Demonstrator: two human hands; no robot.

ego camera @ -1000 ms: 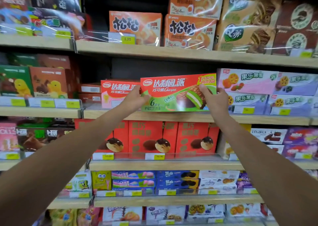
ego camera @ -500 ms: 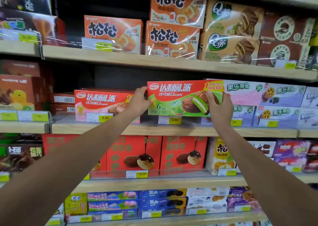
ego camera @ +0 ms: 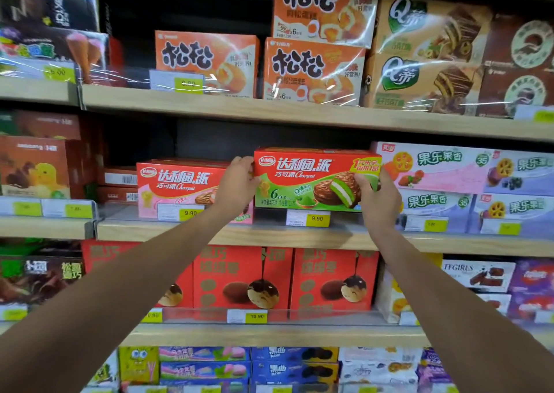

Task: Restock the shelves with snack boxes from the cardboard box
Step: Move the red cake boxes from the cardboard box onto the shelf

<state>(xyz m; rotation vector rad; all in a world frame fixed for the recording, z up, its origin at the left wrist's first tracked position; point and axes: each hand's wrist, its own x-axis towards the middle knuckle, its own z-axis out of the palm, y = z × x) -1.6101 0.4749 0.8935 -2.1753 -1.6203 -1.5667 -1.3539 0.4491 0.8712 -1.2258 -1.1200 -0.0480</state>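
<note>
On the middle shelf [ego camera: 269, 234] a pink box [ego camera: 180, 189] stands face-out. Just right of it, the left hand [ego camera: 239, 180] is curled round the left short end of the green box [ego camera: 299, 180], fingers wrapped behind the edge. The green box is level, with its long axis running left to right along the shelf edge and its base just above the price tag [ego camera: 308, 218]. Whether it rests on the shelf I cannot tell (the tag rail hides its bottom edge). The right hand [ego camera: 378, 204] clamps the opposite end, thumb on the front face and fingers round the lower right corner, close against the fruit boxes [ego camera: 434, 168]. So the box sits squarely between the 2 hands, each equally near, in the gap between the pink box and the fruit boxes. The next move likely calls for a straight push away from the body, kept parallel so neither corner catches a neighbour.
</note>
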